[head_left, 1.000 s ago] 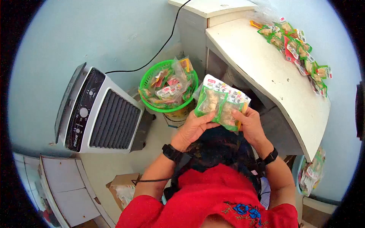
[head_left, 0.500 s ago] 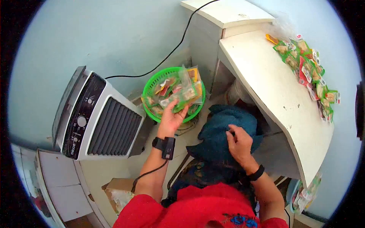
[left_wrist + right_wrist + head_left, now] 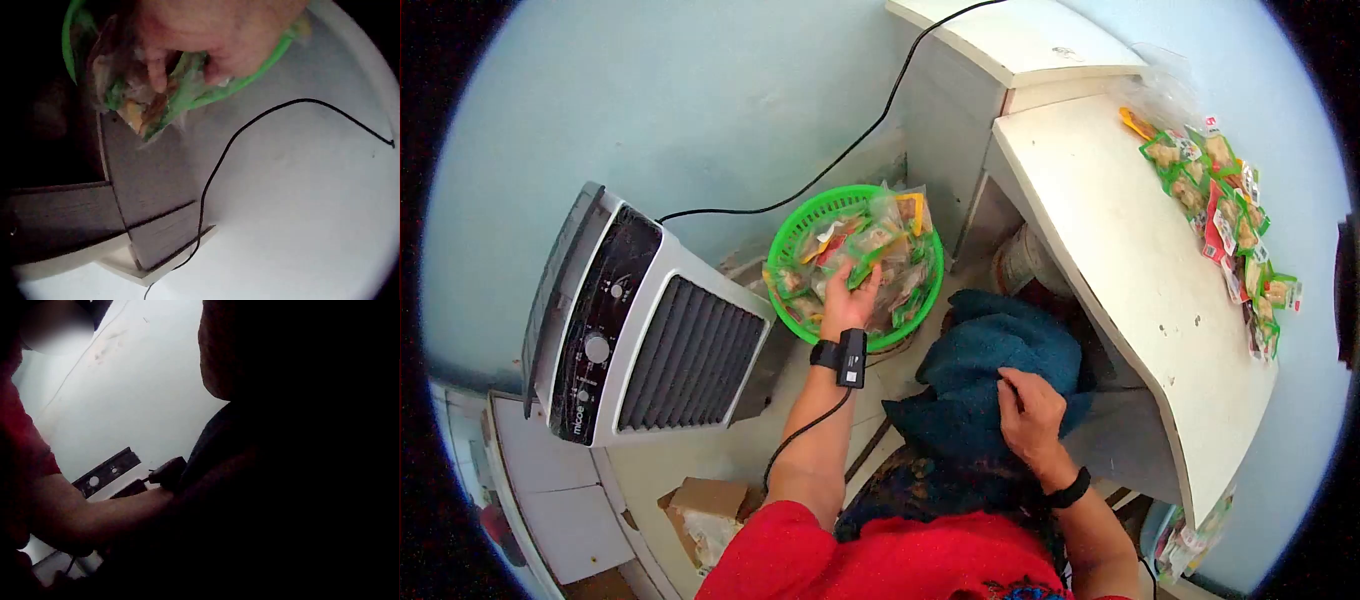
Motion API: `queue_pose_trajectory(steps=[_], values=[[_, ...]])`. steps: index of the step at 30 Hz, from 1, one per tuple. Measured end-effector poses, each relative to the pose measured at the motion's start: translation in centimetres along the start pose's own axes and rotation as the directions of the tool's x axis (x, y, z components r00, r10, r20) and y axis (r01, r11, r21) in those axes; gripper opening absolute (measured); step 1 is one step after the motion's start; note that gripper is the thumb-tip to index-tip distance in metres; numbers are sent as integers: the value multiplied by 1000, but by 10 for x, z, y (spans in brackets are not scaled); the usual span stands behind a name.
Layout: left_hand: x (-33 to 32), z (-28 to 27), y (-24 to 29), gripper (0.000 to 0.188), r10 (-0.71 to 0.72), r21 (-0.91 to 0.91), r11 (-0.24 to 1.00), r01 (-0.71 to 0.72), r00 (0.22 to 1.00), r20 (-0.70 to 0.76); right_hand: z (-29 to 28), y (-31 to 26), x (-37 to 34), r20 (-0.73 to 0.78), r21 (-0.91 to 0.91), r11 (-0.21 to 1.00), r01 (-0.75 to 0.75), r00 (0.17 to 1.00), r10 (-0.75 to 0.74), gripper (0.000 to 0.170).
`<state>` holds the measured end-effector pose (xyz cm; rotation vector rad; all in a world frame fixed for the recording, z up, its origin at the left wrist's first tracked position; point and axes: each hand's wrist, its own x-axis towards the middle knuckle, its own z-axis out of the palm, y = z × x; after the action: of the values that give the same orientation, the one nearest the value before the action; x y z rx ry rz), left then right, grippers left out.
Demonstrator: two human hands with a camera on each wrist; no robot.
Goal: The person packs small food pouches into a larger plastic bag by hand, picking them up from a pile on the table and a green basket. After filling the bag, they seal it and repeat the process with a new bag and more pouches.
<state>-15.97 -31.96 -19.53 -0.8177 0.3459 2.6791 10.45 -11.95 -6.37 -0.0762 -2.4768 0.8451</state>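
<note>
The packet (image 3: 874, 243) lies in the basket (image 3: 824, 204), pinched at its near end by the left hand (image 3: 849, 303) – its long axis seemingly slanting away from the fingertips – while the right hand (image 3: 1034, 412), loosely curled, empty, is farther off over the cloth (image 3: 975, 350).

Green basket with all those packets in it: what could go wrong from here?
The green basket is heaped up, and a yellow-edged packet lies up at the rim; it might tip out if the pile is stirred. The packets overlap, so the left hand, gripping one green-edged packet, could drag a neighbour along. The thin cable hanging from that wrist's camera might also snag if the arm swings.
</note>
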Motion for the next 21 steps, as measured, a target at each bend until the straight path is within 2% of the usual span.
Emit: queue_pose_trajectory(steps=[3, 6, 9, 10, 13, 14, 17, 18, 21], values=[[11, -3, -1, 25, 14, -9, 1000, -13, 998, 59, 2, 2, 0, 0, -11, 1000, 9, 1000, -9, 18], [6, 3, 2, 25, 140, -18, 990, -141, 989, -42, 1, 0, 1, 20, -1, 1000, -10, 1000, 10, 18], [20, -5, 19, 26, 129, -92, 987, -135, 990, -63, 0, 1, -1, 47, 5, 999, -44, 998, 43, 18], [19, 0, 22, 27, 118, -70, 989, -129, 983, -137, 0, 1, 0, 48, 6, 999, -42, 998, 42, 19], [34, -4, 38, 29, 99, -84, 991, -106, 991, -84, 0, 0, 1, 44, 17, 999, -31, 999, 31, 19], [35, -8, 40, 34, 138, -51, 989, -137, 990, 12, 1, 0, 2, 35, 26, 999, -19, 999, 18, 20], [48, -5, 51, 28, 118, -78, 989, -123, 990, -72, 3, 0, 4, 37, 30, 1000, 0, 999, -1, 21], [57, -15, 61, 29, 66, -90, 994, -68, 997, -32, 3, 0, 4, 41, 28, 1000, 4, 999, -5, 21], [80, -22, 60, 38, 54, -167, 982, -83, 984, -172, 4, 2, 5, 22, 47, 999, 16, 1000, -17, 22]])
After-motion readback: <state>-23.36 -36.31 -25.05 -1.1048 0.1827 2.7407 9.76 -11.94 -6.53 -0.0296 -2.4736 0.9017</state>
